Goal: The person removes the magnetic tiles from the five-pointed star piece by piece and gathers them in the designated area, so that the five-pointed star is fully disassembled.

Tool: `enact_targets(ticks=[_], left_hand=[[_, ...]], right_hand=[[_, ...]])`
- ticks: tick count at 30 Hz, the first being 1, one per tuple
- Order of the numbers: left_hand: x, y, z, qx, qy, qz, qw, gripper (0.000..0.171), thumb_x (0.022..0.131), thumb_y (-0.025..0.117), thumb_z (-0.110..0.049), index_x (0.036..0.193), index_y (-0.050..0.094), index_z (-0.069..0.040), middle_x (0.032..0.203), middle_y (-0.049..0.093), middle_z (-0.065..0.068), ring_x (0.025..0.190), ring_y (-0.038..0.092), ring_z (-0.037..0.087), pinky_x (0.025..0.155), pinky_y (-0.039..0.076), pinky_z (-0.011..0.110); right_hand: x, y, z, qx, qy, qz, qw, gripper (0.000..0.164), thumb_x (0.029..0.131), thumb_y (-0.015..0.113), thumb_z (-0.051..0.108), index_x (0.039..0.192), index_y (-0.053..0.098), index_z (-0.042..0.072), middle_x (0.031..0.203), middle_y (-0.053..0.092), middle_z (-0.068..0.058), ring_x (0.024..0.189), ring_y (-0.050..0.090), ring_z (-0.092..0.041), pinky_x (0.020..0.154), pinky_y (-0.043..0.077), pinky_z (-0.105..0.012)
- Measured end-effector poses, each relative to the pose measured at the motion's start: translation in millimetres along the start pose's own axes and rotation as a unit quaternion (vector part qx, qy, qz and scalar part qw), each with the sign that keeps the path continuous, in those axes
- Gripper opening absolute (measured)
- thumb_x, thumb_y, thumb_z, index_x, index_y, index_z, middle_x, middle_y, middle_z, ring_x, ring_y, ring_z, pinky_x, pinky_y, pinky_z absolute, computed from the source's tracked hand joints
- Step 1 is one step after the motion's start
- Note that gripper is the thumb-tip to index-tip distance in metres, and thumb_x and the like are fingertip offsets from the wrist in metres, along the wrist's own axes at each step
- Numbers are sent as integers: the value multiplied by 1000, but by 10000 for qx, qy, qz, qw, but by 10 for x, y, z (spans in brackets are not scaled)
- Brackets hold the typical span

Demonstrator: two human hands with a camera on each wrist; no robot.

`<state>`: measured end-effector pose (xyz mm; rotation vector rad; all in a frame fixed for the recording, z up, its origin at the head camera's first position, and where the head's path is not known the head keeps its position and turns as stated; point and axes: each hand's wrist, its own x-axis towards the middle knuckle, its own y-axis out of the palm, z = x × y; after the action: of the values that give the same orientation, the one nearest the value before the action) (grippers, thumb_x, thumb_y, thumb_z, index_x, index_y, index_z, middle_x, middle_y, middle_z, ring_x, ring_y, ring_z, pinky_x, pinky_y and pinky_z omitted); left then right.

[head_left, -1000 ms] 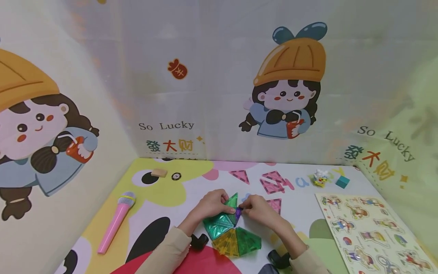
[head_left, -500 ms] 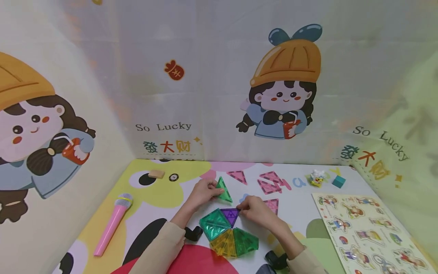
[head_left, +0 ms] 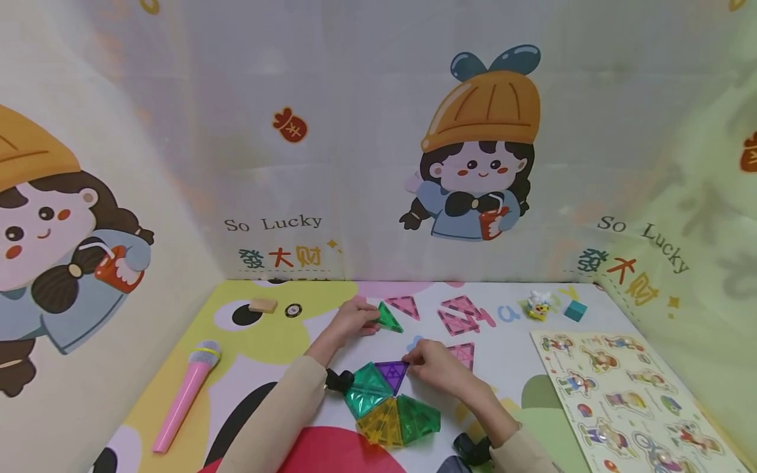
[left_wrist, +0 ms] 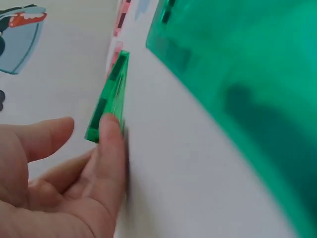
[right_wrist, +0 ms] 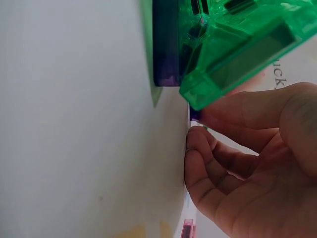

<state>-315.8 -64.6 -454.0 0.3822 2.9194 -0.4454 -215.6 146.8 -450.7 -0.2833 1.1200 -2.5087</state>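
Green and see-through, a little triangle (head_left: 389, 318) is at the fingertips of the left hand (head_left: 353, 319). One finger touches it, and the thumb is spread away, so that hand is not squeezing it. The right hand (head_left: 436, 364) pinches the corner of a purple triangle (head_left: 391, 376) with its thumb and bent fingers. The purple triangle sits right next to a blue-green shape (head_left: 367, 389). A yellow shape (head_left: 381, 424) touches that one, and a green shape (head_left: 418, 418) touches the yellow. They make a bendy row on the table (head_left: 508, 368).

Farther back are some pink tiles (head_left: 458, 323). A pink microphone (head_left: 186, 397) and a small wooden block (head_left: 263, 305) are off to the left. On the right are a tiny toy (head_left: 538, 307), a blue-green block (head_left: 575, 311) and a picture board (head_left: 644, 420). Behind it all is a pale cloth (head_left: 367, 164) with a cartoon in an orange hat.
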Motion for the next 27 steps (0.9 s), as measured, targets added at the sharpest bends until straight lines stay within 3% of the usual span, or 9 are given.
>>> enact_targets(ticks=[3,7,11,14,17,19,22,27], left_hand=[[-57,-3,1,745,102,16,9972,46,95,65,-20,135,58,3,92,68,10,73,62,13,71,56,25],[-149,-9,-3,1594,365,-38,9865,51,92,70,-26,135,59,-1,77,61,5,65,54,12,66,45,23],[-319,-29,1,2128,613,72,9751,53,89,74,-30,132,61,-3,84,61,5,68,53,14,61,42,26],[-514,-42,28,2754,863,313,9569,51,85,77,-34,126,65,-6,92,63,5,76,53,16,64,45,30],[-724,-50,55,3338,1195,638,9328,49,80,81,-37,118,69,-9,98,64,5,85,55,16,73,48,33],[-841,-47,57,3529,1306,855,9226,50,77,83,-38,117,70,-11,101,62,4,89,55,16,77,50,35],[-958,-28,69,3682,1443,963,9134,51,76,85,-37,118,71,-12,104,60,2,91,54,12,81,50,31],[-996,30,108,3795,1511,780,9094,53,76,86,-37,119,71,-11,102,58,0,88,50,8,80,49,27]], right_hand=[[6,7,9,48,37,8,10000,23,89,64,0,108,75,-2,92,68,-7,77,50,-14,65,46,-22],[20,16,9,57,83,25,9999,23,88,65,1,108,75,-2,91,67,-5,78,50,-15,64,45,-22],[29,32,24,-54,90,19,9999,22,87,66,2,107,76,0,83,62,-1,76,48,-14,63,42,-22],[26,55,65,-151,103,48,9998,23,85,69,5,107,76,2,81,58,0,75,47,-15,62,41,-23],[15,76,119,-264,145,99,9995,27,84,74,10,110,75,5,86,55,-2,78,46,-16,64,40,-24],[4,81,146,-320,196,72,9993,30,83,76,13,112,75,5,90,53,-4,81,45,-16,66,38,-26],[-14,85,156,-443,187,-37,9988,33,81,78,13,113,75,5,94,53,-5,82,44,-16,67,37,-26],[-4,84,123,-417,14,-189,9989,30,79,81,11,107,76,3,93,57,-5,80,46,-15,67,40,-24]])
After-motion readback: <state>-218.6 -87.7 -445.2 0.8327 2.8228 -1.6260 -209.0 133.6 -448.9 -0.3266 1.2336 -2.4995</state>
